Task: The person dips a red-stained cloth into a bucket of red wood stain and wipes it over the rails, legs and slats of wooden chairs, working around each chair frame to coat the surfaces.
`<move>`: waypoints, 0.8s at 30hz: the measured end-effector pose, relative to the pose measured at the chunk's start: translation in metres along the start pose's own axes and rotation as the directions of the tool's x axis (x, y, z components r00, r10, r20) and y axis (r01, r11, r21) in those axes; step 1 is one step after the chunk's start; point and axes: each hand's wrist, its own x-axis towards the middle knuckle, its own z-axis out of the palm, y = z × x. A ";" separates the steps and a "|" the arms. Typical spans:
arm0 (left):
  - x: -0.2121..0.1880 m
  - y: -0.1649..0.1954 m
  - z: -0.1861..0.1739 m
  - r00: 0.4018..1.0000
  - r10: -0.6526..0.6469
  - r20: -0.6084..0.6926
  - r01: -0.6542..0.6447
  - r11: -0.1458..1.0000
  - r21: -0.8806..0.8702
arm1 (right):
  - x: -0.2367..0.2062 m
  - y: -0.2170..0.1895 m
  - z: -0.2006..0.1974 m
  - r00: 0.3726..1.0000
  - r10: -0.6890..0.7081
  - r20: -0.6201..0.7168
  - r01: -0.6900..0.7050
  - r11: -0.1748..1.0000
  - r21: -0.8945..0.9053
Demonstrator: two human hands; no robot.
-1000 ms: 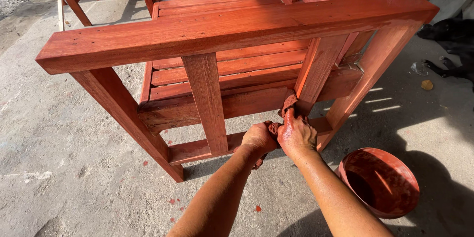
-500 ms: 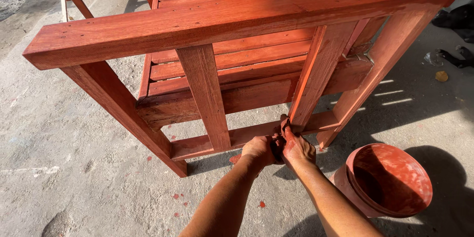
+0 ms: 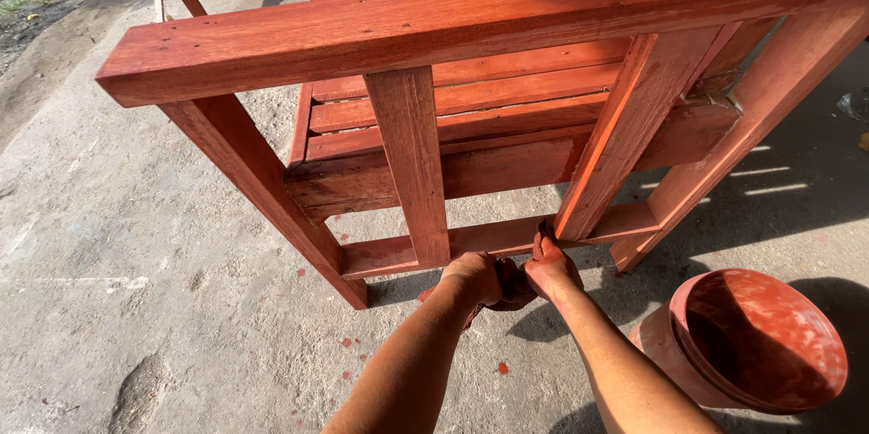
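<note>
Fingers of both hands, left hand (image 3: pixel 472 276) and right hand (image 3: pixel 550 269), are pinching a dark rag (image 3: pixel 512 287) against the red bench's bottom rail (image 3: pixel 398 253), low in the frame's middle.

Outdoor furniture-finishing yard: stained wooden chairs (image 3: pixel 507 108), concrete ground (image 3: pixel 136 244), stain-smeared bucket (image 3: pixel 751 343)

No packages, labels, signs or screens are showing anywhere in the frame.
</note>
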 end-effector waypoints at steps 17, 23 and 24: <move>-0.031 -0.098 -0.053 0.983 -0.087 0.159 0.049 0.972 0.229 | -0.051 -0.091 0.045 0.821 -0.008 0.571 -0.417 0.675 0.609; -0.026 -0.101 -0.049 0.983 -0.117 0.138 0.096 0.983 0.155 | -0.055 -0.094 0.057 0.882 0.076 0.465 -0.341 0.783 0.520; -0.030 -0.104 -0.047 0.984 -0.133 0.120 0.115 0.983 0.140 | -0.056 -0.098 0.058 0.877 0.076 0.474 -0.348 0.782 0.518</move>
